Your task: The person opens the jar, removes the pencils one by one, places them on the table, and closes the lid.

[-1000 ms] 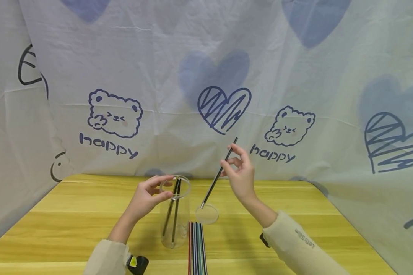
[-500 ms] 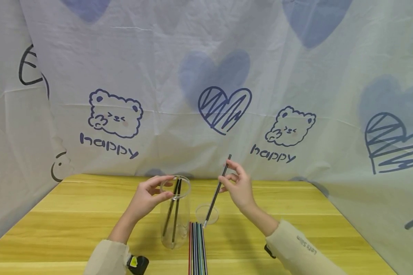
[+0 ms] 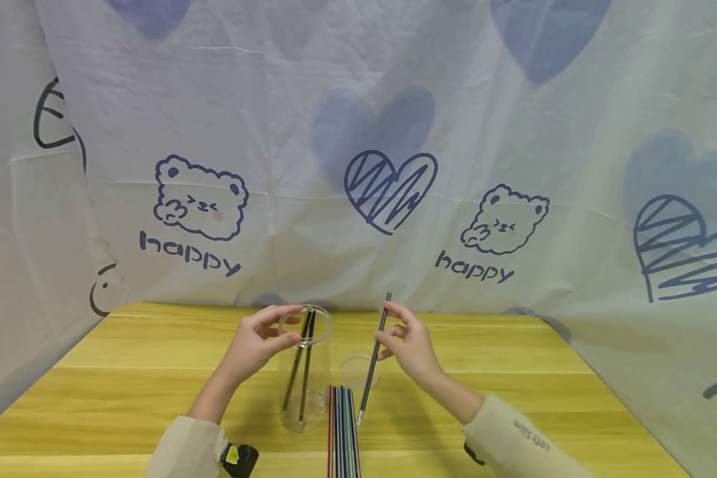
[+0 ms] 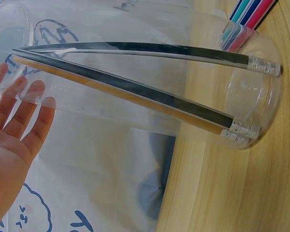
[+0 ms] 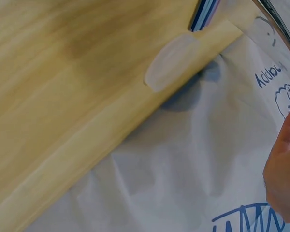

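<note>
A tall clear cylindrical jar [image 3: 320,398] stands on the wooden table. Its rim is held between the thumb and fingers of my left hand [image 3: 253,345]. Inside, dark pencils [image 4: 150,89] with metal-capped eraser ends down lean against the wall. My right hand [image 3: 412,345] pinches another dark pencil [image 3: 370,380] near its upper end. That pencil hangs tilted, eraser end low, just right of a row of coloured pencils [image 3: 343,431] lying side by side. In the right wrist view only part of the right hand [image 5: 282,174] shows at the edge.
A clear round lid [image 3: 351,378] lies flat on the table behind the row of pencils, partly behind the held pencil. At the table's far edge hangs a pale printed cloth [image 3: 293,252] with hearts and bears. Another side of cloth rises at the right.
My right hand has moved down and slightly left, bringing the pencil's eraser end from over the lid to beside the pencil row. The left hand and jar have stayed put.
</note>
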